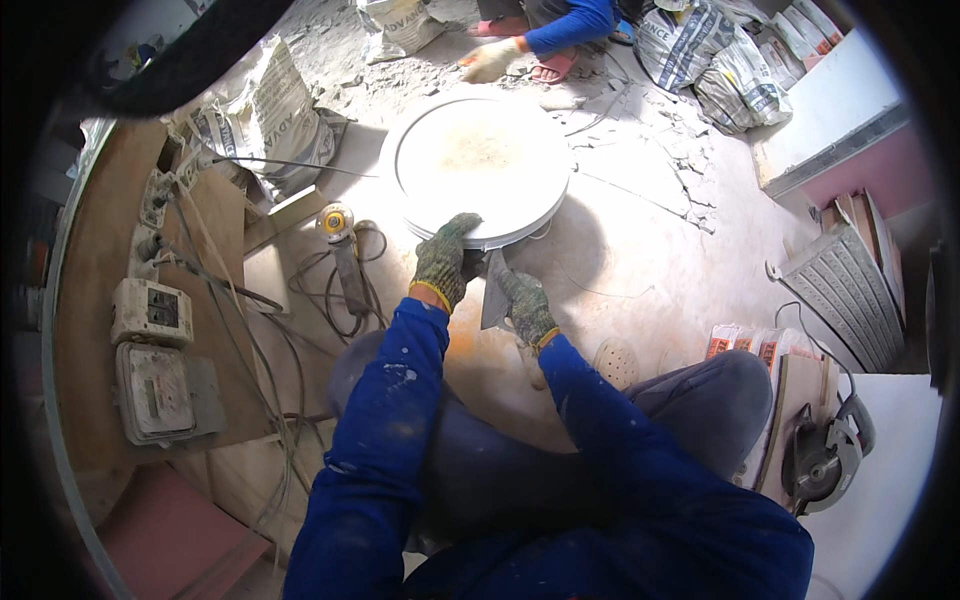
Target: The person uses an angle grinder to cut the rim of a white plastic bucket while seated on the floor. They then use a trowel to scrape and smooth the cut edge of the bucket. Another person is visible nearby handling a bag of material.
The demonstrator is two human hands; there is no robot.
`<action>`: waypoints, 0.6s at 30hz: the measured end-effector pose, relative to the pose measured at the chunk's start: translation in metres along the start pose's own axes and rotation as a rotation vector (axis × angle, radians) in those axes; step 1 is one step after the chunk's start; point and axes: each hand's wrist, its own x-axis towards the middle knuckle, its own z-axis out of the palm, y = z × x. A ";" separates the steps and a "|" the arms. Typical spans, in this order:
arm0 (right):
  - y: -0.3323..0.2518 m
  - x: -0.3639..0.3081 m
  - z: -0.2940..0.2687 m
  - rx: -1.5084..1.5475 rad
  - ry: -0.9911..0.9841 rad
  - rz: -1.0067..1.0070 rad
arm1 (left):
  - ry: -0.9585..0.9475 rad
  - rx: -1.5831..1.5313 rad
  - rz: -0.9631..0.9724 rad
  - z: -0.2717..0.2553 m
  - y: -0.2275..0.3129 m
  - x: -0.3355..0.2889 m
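Note:
A round white bucket [545, 150] with a dusty lid stands in front of me, a brownish patch on its top. My left hand [447, 258], in a dark knitted glove, closes over the near rim of the lid, fingers on top. Beside it, my right hand [523, 302], gloved alike, grips a flat grey tapered piece [495, 295] that looks like a scraper blade. Its upper tip is up against the underside of the bucket's near rim. Whether it has a handle is hidden by the glove.
An angle grinder [343, 255] with its cord lies left of the bucket, near an electrical box [152, 312]. Full sacks [275, 115] and rubble lie beyond. A co-worker's gloved hand [490, 60] is at the far side. A circular saw [826, 455] rests at right.

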 end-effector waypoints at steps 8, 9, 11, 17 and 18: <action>-0.037 0.013 -0.021 0.353 0.177 0.492 | 0.003 0.000 -0.095 0.004 0.007 -0.006; -0.038 0.015 -0.018 0.410 0.188 0.549 | 0.000 -0.010 -0.107 0.004 0.008 -0.008; -0.036 0.020 -0.011 0.449 0.173 0.597 | -0.013 0.007 -0.100 0.003 0.010 -0.011; -0.042 0.023 -0.002 0.560 0.176 0.671 | -0.018 0.026 -0.067 -0.002 0.005 -0.003; -0.050 0.021 0.000 0.531 0.214 0.696 | -0.012 0.024 -0.069 -0.002 0.003 0.000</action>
